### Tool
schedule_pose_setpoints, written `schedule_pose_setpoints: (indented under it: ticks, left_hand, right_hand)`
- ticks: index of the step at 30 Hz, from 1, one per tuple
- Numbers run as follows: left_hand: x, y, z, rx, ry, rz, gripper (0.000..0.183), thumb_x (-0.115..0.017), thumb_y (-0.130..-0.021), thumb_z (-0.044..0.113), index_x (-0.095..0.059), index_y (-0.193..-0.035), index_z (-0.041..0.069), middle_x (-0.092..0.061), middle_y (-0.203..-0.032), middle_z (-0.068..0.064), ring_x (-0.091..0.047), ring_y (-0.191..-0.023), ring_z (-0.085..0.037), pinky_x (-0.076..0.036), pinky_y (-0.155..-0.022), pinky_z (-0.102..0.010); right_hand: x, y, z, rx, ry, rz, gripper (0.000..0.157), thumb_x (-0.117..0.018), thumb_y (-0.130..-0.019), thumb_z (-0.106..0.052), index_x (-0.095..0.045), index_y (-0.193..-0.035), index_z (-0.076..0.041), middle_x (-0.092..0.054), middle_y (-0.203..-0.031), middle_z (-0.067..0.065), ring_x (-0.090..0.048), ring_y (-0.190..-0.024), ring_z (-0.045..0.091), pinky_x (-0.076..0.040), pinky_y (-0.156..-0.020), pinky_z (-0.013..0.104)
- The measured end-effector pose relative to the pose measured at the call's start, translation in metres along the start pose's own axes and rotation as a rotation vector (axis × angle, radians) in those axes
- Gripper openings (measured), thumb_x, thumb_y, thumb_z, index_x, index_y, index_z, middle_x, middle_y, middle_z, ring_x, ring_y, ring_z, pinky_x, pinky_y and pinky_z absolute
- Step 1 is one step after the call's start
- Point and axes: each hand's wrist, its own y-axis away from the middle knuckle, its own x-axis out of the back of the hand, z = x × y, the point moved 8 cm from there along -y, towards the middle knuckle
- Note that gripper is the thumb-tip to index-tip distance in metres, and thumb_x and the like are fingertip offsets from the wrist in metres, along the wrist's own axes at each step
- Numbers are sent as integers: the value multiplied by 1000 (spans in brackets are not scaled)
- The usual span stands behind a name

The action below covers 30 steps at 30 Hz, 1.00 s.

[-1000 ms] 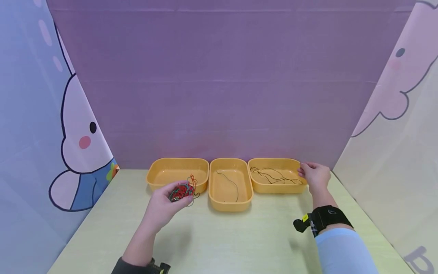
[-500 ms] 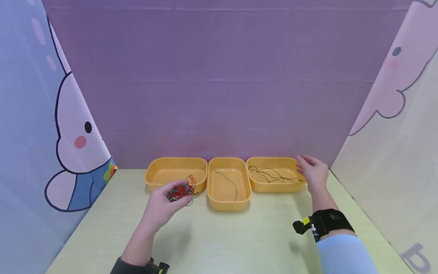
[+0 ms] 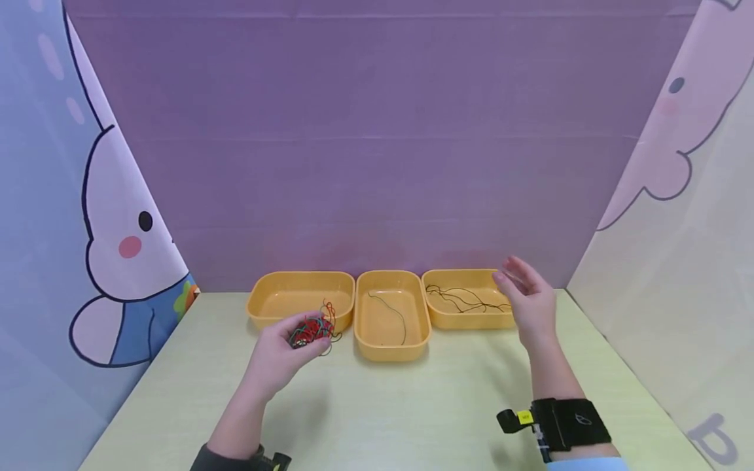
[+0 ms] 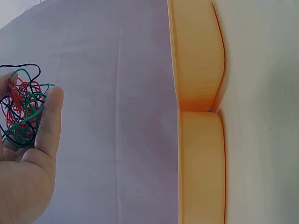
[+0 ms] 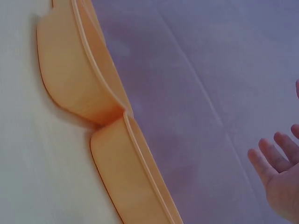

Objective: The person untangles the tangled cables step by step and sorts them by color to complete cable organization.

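A tangled bundle of thin red, green and black wires is gripped between the thumb and fingers of my left hand, above the table near the left tray. In the left wrist view the bundle sits against the fingers with loops sticking out. My right hand is raised beside and partly over the right tray, its fingers loosely spread and holding nothing. Several dark wires lie in the right yellow tray. One thin dark wire lies curved in the middle yellow tray.
A left yellow tray stands in the row with the other two, side by side at the back of the pale table. A purple backdrop rises right behind them, and printed cloth panels flank both sides.
My right hand has drawn back slightly left and toward me from the right tray's far corner, and its fingers have spread. The left hand keeps hold of the wire bundle, nearly still.
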Motion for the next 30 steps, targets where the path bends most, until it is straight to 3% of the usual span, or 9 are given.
schedule_pose_setpoints:
  ticks: [5,8,12,21,30]
  left_hand:
    - [-2,4,17,-6,25,-12,43,-78,-80,13,-63,-120,6,-68,-102,-8,-65,-84,-17,-56,-68,-28]
    - [-3,3,17,-6,36,-20,42,-77,-81,11,-62,-121,6,-68,-101,-9,-65,-84,-18,-56,-69,-29]
    - [-3,0,0,-9,50,-19,45,-79,-80,18,-62,-121,9,-68,-100,-7,-65,-84,-18,-57,-69,-30]
    - [-4,0,2,-19,62,-20,46,-81,-78,20,-63,-120,11,-69,-99,-6,-65,-84,-20,-57,-69,-31]
    - [-7,0,3,-15,60,-25,44,-81,-78,19,-64,-119,13,-68,-101,-7,-65,-84,-20,-57,-69,-31]
  right_hand:
    - [-13,25,-5,52,-111,-81,53,-71,-86,-3,-49,-133,4,-58,-127,11,-53,-113,32,-51,-85,29]
    - [-17,36,-3,81,-136,-107,53,-69,-85,2,-48,-133,6,-58,-127,12,-51,-114,35,-50,-86,30]
    - [-20,41,5,90,-135,-138,52,-68,-84,6,-50,-133,3,-58,-127,12,-49,-115,40,-50,-87,30]
    - [-23,45,6,101,-119,-181,55,-69,-82,9,-51,-134,1,-58,-128,11,-47,-115,43,-49,-87,32]
    - [-52,56,3,106,-71,-320,57,-71,-82,6,-48,-135,4,-54,-132,12,-47,-116,42,-51,-84,34]
